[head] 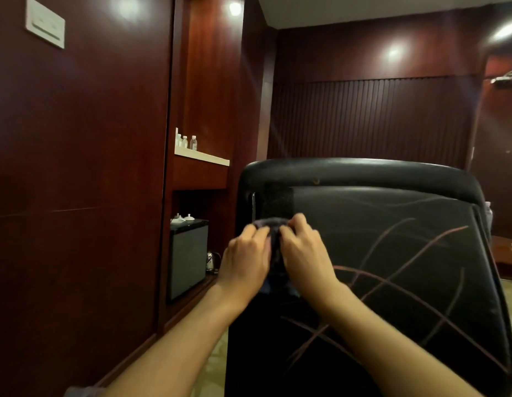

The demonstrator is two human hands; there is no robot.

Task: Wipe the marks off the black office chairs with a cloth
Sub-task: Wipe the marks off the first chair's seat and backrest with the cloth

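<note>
The back of a black leather office chair (392, 233) fills the lower right, crossed by several long pinkish scribble marks (406, 253). A dark cloth (273, 224) is bunched between both hands in front of the chair back's upper left. My left hand (244, 259) grips the cloth's left side with curled fingers. My right hand (303, 253) pinches its right side, fingertips bent over the top. Most of the cloth is hidden behind the hands.
Dark wood panelling covers the walls. A niche on the left holds a white shelf (203, 157) with water bottles (193, 143), a black mini fridge (188, 253) with cups on top, and a kettle (211, 262). Patterned carpet lies below.
</note>
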